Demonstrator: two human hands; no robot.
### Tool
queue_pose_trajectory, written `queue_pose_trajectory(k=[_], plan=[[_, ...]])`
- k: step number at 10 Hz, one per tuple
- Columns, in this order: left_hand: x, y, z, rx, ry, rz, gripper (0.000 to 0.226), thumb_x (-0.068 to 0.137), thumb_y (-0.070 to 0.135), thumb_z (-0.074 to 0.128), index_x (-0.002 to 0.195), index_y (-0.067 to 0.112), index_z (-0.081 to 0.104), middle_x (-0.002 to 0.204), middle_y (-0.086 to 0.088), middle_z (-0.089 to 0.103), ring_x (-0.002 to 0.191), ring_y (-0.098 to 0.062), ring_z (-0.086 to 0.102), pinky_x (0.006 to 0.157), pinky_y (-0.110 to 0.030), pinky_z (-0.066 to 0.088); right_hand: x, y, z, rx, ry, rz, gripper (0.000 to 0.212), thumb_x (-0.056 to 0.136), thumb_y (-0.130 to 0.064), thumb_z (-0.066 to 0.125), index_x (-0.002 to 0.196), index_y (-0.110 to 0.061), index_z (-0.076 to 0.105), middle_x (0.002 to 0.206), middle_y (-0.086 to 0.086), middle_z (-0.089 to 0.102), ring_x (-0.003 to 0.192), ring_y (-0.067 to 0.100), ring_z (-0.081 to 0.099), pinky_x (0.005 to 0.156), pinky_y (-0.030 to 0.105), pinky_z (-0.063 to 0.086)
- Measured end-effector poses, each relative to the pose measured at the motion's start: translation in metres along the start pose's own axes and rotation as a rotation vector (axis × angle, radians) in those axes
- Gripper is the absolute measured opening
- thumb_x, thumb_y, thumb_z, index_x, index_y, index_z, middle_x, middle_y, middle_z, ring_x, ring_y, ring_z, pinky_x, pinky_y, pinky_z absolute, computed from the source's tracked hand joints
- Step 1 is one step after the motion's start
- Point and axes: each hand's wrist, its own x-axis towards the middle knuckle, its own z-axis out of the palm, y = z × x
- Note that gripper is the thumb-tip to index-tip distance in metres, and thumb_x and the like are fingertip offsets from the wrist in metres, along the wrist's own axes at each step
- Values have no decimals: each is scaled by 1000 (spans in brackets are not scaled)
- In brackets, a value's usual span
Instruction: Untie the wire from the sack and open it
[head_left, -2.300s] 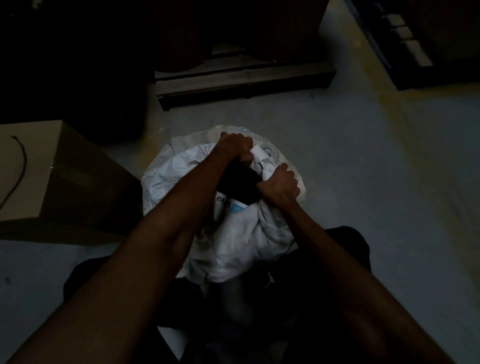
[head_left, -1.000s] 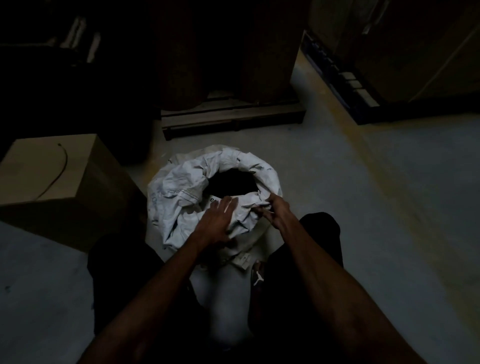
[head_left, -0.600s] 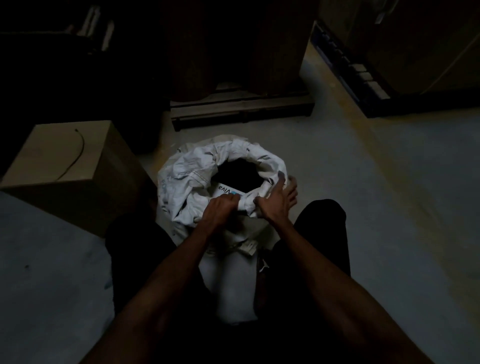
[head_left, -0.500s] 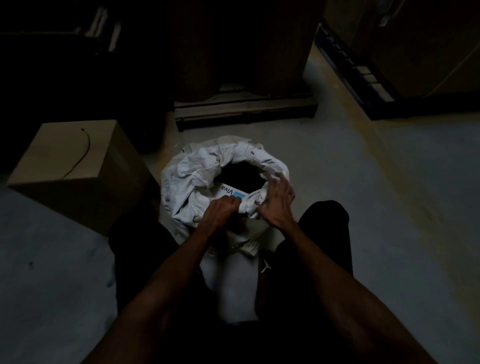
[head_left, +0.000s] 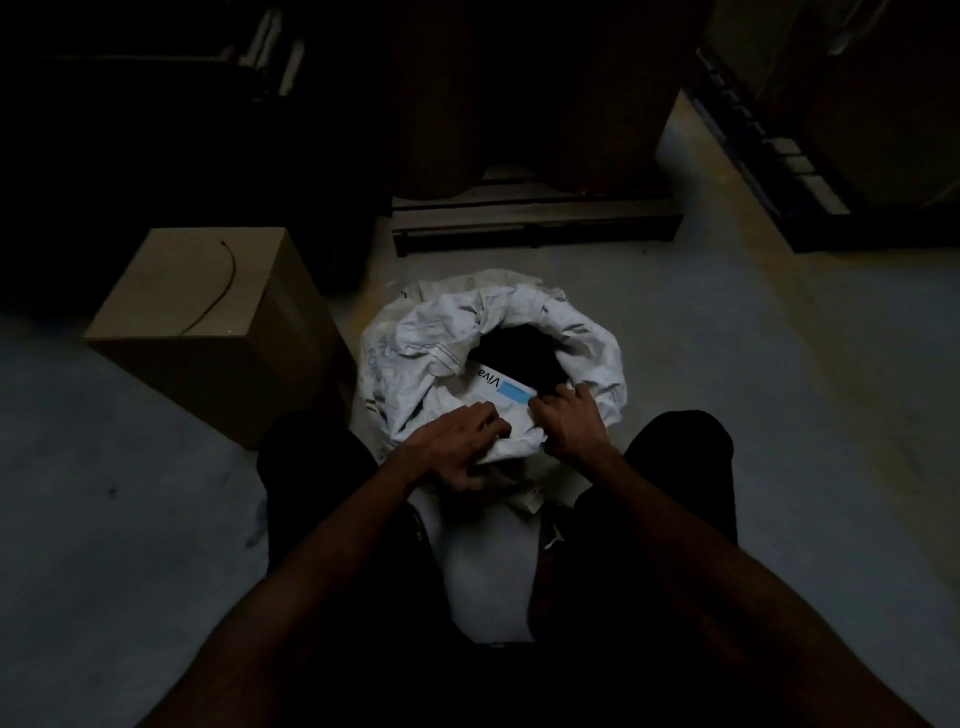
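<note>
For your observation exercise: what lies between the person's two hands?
In the head view, the sack's folded near rim bridges left hand and right hand.

The white woven sack stands upright on the floor, its crumpled rim rolled outward, mouth open and dark inside. The thin dark wire lies curved atop the cardboard box.

Bare forearms, no sleeves in view; dark trousers on both legs.
</note>
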Motion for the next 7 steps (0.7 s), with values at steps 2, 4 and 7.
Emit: queue_pose_trajectory(k=[2, 4, 7], plan=[[-19, -15, -9, -96, 184, -176, 43, 92, 56, 56, 119, 22, 55, 109, -4, 52, 92, -22, 57, 78, -33, 48, 15, 1, -18, 275, -334, -14, 46, 64, -56, 64, 100, -28, 61, 118, 5, 52, 117, 29, 42, 103, 53, 28], [-12, -30, -1, -49, 420, -810, 48, 87, 38, 56, 129, 13, 51, 121, -15, 48, 108, -34, 49, 93, -45, 43, 32, -9, -26, 543, -296, 171, 30, 83, -51, 68, 92, -24, 61, 109, 0, 58, 115, 29, 47, 100, 49, 34], [23, -59, -10, -6, 338, -770, 65, 83, 32, 55, 142, 9, 41, 133, -19, 45, 121, -36, 45, 100, -49, 42, 73, -13, -18, 237, 163, 267, 59, 81, -35, 59, 132, -8, 51, 128, 15, 53, 118, 35, 50, 96, 48, 37]])
